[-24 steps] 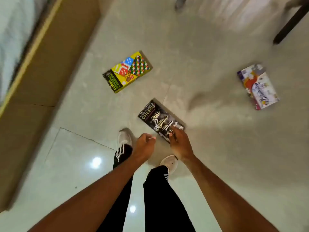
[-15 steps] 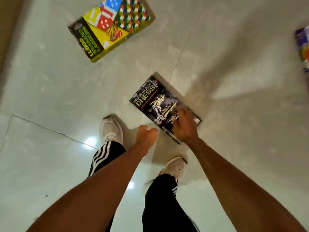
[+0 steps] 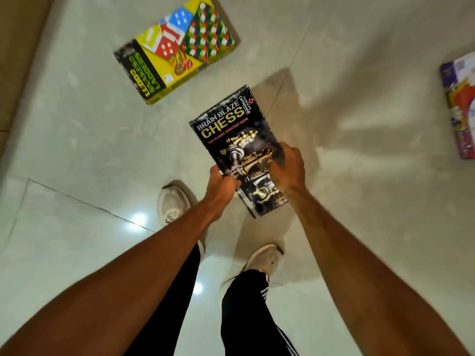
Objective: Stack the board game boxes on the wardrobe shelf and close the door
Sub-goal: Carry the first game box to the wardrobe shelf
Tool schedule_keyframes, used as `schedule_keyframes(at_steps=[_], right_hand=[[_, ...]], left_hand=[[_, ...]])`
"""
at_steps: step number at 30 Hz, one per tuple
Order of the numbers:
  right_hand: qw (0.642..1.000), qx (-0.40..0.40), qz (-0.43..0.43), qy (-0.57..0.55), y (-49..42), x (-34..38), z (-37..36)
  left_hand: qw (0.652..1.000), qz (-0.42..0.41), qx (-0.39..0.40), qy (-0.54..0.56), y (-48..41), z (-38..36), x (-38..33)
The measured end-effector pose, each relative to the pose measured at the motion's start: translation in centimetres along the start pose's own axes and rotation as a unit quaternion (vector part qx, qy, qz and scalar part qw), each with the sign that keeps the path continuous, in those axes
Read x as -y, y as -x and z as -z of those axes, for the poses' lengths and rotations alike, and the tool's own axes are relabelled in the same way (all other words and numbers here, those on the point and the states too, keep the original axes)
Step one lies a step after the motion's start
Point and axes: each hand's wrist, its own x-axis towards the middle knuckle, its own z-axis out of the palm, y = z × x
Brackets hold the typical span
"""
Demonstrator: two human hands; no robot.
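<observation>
A black chess box (image 3: 231,129) is lifted off the tiled floor and held between both hands. My left hand (image 3: 221,186) grips its left long edge near the lower end. My right hand (image 3: 288,168) grips the right edge, fingers curled over the lid. A yellow ludo and snakes-and-ladders box (image 3: 174,50) lies flat on the floor ahead to the left. A third box (image 3: 460,104), purple, red and white, lies at the right edge, partly cut off. No wardrobe shelf or door is in sight.
Pale glossy floor tiles (image 3: 77,150) stretch all around. A brown wooden panel (image 3: 15,47) runs along the left edge. My two feet in white shoes (image 3: 172,201) stand just below the held box.
Both hands have closed on the chess box and raised it from the floor. Earlier only the right hand touched it while it lay flat; the left hand was beside it.
</observation>
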Motion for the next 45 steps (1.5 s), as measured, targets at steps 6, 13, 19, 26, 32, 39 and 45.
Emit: schedule_keyframes(at_steps=[6, 13, 19, 26, 32, 39, 45], right_hand=[[0.996, -0.016, 0.034, -0.084, 11.4, 12.8, 10.9], [0.979, 0.066, 0.042, -0.188, 24.3, 21.2, 20.0], [0.983, 0.004, 0.027, -0.182, 36.1, 35.0, 30.8], [0.979, -0.026, 0.078, -0.189, 34.8, 41.1, 37.1], [0.985, -0.019, 0.126, -0.119, 24.0, 46.9, 44.0], [0.974, 0.03, 0.219, -0.048, 10.9, 57.8, 54.4], [0.955, 0.04, 0.291, 0.03, 0.6, 68.2, 57.2]], left_hand=[[0.996, -0.078, 0.009, -0.044, 15.8, 6.3, -11.5], [0.991, -0.115, 0.036, -0.063, 36.2, 15.2, -22.4], [0.982, -0.17, 0.056, -0.063, 47.2, 19.4, -29.0], [0.969, -0.239, 0.043, -0.049, 49.5, 18.4, -36.8], [0.968, -0.251, 0.019, -0.007, 45.3, 13.9, -48.5], [0.962, -0.267, -0.05, 0.033, 41.6, 10.5, -64.1], [0.946, -0.284, -0.103, 0.118, 38.7, 12.0, -75.5]])
